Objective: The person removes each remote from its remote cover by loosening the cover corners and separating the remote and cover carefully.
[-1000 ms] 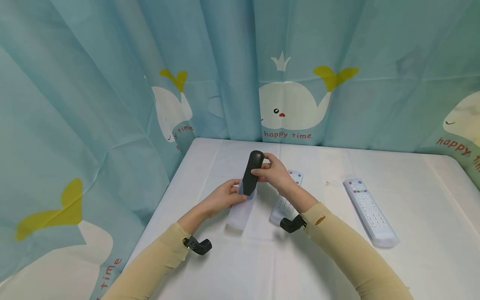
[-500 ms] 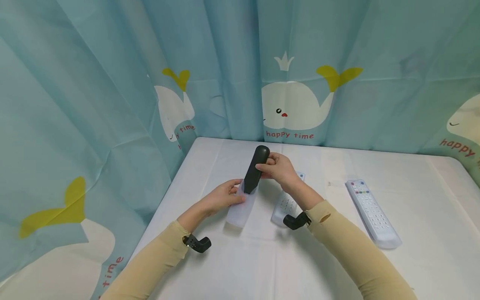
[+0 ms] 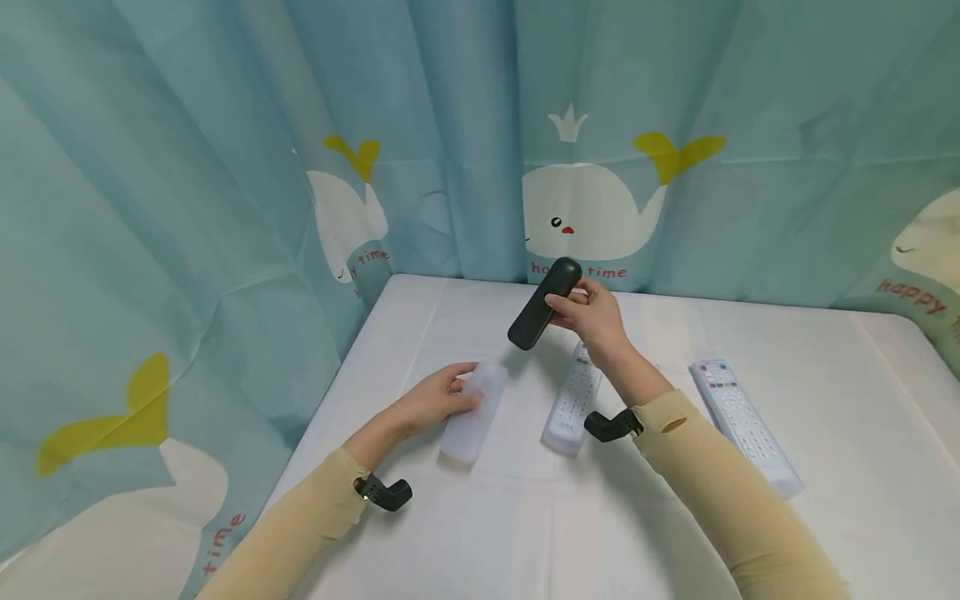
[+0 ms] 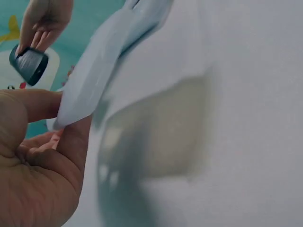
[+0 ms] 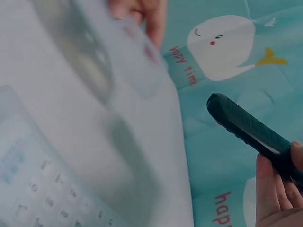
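Note:
In the head view my right hand point(image 3: 597, 321) holds a black remote control point(image 3: 532, 321) by its upper part, tilted above the table with its plain back showing. The right wrist view shows this black remote point(image 5: 251, 125) from the side, with buttons along its lower edge. My left hand point(image 3: 433, 402) pinches a translucent, whitish remote cover point(image 3: 471, 425) between thumb and fingers. Remote and cover are apart, the remote up and to the right. In the left wrist view the cover point(image 4: 90, 80) looks soft and hollow.
A white remote in a clear cover point(image 3: 572, 407) lies on the white table point(image 3: 517, 533) below my right forearm. Another covered white remote point(image 3: 742, 425) lies farther right, partly behind the sleeve. A blue whale-print curtain point(image 3: 450, 100) hangs behind the table and at its left.
The black remote, earlier with its lower end inside the cover, has come out and moved up and right with my right hand. My left hand has lowered slightly with the cover.

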Tool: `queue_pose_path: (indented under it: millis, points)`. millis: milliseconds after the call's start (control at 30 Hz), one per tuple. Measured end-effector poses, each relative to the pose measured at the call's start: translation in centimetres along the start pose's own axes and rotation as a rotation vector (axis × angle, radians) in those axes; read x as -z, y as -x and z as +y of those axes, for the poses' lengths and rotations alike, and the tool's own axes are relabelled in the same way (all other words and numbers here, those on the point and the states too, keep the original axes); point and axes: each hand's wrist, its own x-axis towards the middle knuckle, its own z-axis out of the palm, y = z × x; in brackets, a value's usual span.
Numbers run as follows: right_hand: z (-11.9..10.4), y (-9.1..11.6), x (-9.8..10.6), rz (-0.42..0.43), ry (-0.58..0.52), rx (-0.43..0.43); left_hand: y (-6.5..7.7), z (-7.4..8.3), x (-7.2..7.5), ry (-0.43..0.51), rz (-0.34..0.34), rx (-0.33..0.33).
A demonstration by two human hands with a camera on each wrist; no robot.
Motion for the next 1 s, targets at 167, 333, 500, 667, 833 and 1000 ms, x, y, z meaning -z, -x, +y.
queue_pose_path:
  millis: [167,333,500,667,833,1000]
  points:
    - [0.1,0.3,-0.5,-0.050,0.084,-0.010,-0.2,0.2,0.6,0.084,0.064,-0.018]
    - [0.8,0.6,-1.3,-0.106,0.173,0.027,-0.2,0.3,1.0,0.074,0.092,0.004]
    - [1.5,0.8,-1.8,-0.162,0.297,0.060,-0.3,-0.2,1.9,0.072,0.144,0.025]
    - [2.0,1.0,-2.4,-0.196,0.503,0.150,-0.5,-0.6,2.8,0.072,0.202,0.048]
    - [2.6,1.4,-2.9,-0.221,0.670,0.248,-0.7,-0.6,3.4,0.064,0.230,0.067]
    - [3.0,1.4,-3.1,-0.299,0.804,0.377,-1.1,-0.6,3.8,0.047,0.247,0.077]
